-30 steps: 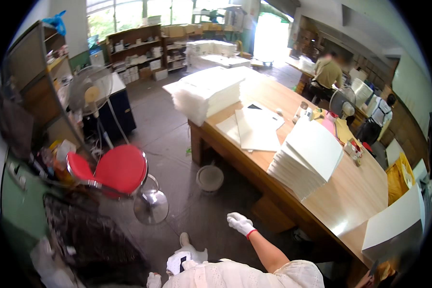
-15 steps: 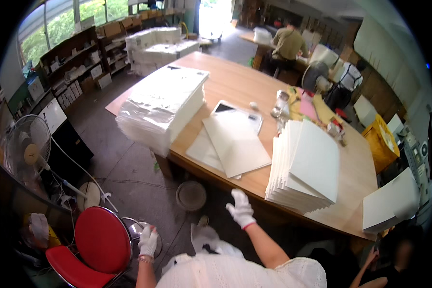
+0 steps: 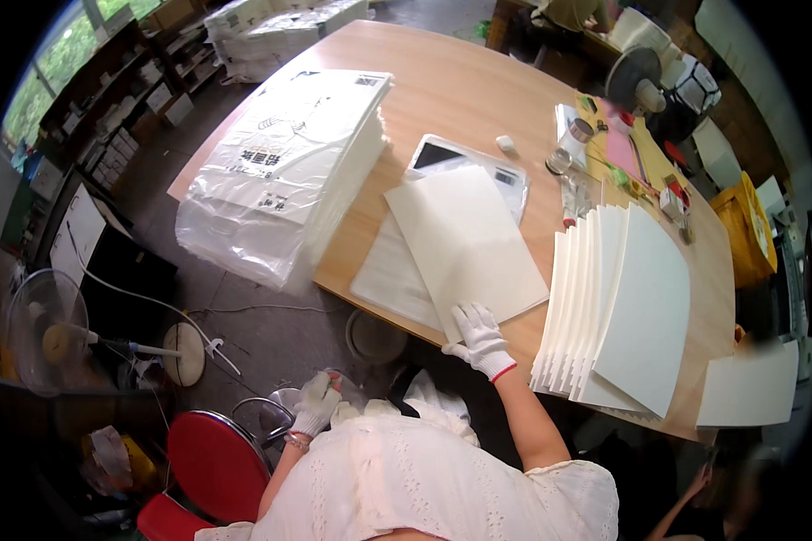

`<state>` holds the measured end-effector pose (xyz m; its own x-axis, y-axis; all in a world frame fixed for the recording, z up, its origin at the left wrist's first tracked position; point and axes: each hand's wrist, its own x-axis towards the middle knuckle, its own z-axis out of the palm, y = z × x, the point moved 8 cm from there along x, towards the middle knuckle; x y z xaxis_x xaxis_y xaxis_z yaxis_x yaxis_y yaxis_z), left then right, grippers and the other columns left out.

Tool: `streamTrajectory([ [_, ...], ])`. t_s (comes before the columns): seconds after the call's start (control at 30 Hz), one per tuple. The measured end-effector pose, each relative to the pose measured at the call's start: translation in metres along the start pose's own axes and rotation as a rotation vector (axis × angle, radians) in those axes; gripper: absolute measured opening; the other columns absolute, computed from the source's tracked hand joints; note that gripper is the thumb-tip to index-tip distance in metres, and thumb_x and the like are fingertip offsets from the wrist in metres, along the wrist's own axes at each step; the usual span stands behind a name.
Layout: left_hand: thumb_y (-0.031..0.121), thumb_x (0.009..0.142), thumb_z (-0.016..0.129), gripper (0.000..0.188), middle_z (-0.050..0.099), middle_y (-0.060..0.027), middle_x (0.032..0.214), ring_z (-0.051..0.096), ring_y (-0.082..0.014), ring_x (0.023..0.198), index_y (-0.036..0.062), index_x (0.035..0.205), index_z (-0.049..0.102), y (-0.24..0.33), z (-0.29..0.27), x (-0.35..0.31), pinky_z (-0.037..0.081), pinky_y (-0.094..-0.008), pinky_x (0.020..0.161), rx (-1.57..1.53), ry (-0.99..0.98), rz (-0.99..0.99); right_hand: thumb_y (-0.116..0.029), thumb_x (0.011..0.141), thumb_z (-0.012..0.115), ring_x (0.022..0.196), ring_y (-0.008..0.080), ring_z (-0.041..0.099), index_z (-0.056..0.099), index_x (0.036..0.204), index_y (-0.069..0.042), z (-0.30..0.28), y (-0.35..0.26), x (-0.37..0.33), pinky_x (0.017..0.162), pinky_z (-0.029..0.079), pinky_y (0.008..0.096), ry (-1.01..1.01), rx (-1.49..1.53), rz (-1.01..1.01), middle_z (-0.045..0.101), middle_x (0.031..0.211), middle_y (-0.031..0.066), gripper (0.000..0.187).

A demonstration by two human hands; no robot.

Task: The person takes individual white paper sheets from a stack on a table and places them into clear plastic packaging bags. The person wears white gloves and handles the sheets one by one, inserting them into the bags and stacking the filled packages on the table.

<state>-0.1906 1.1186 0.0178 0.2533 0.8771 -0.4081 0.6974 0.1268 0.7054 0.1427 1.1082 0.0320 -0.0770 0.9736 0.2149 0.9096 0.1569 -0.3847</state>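
Note:
My right hand (image 3: 480, 341), in a white glove with a red cuff edge, rests on the near end of a cream board sheet (image 3: 469, 239), fingers spread. That sheet lies askew over another pale sheet and a white plastic-wrapped packet (image 3: 521, 180). My left hand (image 3: 316, 403), also gloved, hangs low beside the red chair with its fingers curled. A small reddish bit shows at its fingertips; I cannot make out what it is. Right of my right hand stands a fanned stack of white boards (image 3: 627, 311).
A tall plastic-wrapped stack of sheets (image 3: 284, 153) overhangs the left edge of the wooden table (image 3: 442, 68). Jars (image 3: 568, 144) and coloured papers lie at the far right. A red chair (image 3: 216, 464) and a standing fan (image 3: 59, 343) are at lower left. Another person sits at lower right.
My right hand has moved forward from beside the table onto the cream sheet. My left hand has shifted right and slightly up. The view has tipped down and closer to the table.

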Motion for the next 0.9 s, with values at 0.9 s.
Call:
streamTrajectory([
  [0.9,0.013,0.081,0.058,0.061,0.052,-0.0161,0.117,0.054,-0.0265,0.104,0.0043,0.134,0.029,0.079,0.035,0.191,0.042,-0.0367,0.091,-0.161,-0.443,0.045,-0.039,0.085,0.053,0.111,0.0387,0.048,0.055,0.093,-0.008,0.016,-0.07,-0.083,0.091,0.041,0.0457,0.056,0.002,1.136,0.043,0.133,0.0171,0.032],
])
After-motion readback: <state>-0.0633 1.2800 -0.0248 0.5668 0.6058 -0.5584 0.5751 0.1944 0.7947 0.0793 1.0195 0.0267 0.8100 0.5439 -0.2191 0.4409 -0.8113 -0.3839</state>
